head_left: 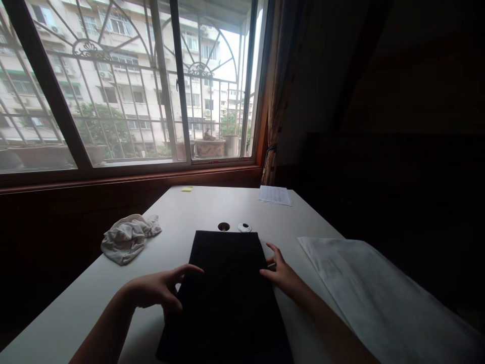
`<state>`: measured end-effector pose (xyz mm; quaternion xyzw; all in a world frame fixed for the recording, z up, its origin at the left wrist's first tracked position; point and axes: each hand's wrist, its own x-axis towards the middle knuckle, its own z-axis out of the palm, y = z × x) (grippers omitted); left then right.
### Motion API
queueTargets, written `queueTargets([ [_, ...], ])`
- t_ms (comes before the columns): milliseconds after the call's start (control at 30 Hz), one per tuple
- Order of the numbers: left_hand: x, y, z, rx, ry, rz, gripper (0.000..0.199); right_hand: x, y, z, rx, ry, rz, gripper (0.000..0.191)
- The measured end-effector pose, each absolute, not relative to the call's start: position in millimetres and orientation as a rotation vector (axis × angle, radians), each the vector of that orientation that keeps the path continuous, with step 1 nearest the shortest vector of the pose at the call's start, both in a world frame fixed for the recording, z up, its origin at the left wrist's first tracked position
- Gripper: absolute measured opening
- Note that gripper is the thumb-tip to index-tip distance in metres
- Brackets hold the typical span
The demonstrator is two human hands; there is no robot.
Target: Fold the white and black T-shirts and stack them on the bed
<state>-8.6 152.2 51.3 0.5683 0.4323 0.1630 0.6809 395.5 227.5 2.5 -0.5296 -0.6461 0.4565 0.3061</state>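
A flat black rectangular item, perhaps folded cloth (227, 298), lies on the white table (212, 207) with its long side running away from me. My left hand (162, 290) is at its left edge, fingers apart, one fingertip over the black surface and the thumb close to the edge. At the right edge is my right hand (278, 270), fingers spread, its thumb touching or just above the black surface. Neither hand is closed round the item. Some fingers of both hands are partly hidden.
A crumpled pale cloth (131, 237) lies at the left table edge. A pale sheet of fabric (364, 283) hangs over the right edge. Beyond the black item are a table hole (224, 227), a round cover (244, 227), papers (275, 195) and yellow notes (187, 189).
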Motion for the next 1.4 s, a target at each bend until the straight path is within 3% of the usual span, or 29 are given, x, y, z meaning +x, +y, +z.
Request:
queueTargets([
  [167, -10.7, 162.5, 45.4, 1.351, 1.182, 0.527, 0.068, 396.4, 221.0, 15.2, -1.473, -1.693, 1.368, 0.105],
  [367, -3.7, 180.8, 27.4, 1.435, 1.488, 0.872, 0.086, 396.2, 207.9, 32.1, -1.278, -1.669, 1.656, 0.121],
  [600, 17.3, 181.1, 15.4, 1.442, 1.402, 0.961, 0.099, 394.0, 200.5, 38.0, -1.155, -1.667, 1.775, 0.123],
  [833, 14.0, 169.5, 27.9, 1.260, 1.286, 0.752, 0.118, 409.1, 196.2, 55.1, -1.189, -1.671, 1.832, 0.115],
  [1100, 22.9, 180.6, 20.3, 1.325, 1.665, 1.003, 0.113, 434.5, 175.3, 54.6, -1.389, -1.702, 1.758, 0.116],
  [1267, 40.3, 174.0, 27.6, 1.149, 1.494, 0.986, 0.114, 429.8, 135.6, 43.1, -1.205, -1.740, 1.710, 0.116],
  [1400, 53.4, 167.4, 27.6, 1.244, 1.276, 0.954, 0.108, 429.0, 112.6, 28.5, -1.197, -1.734, 1.546, 0.098],
])
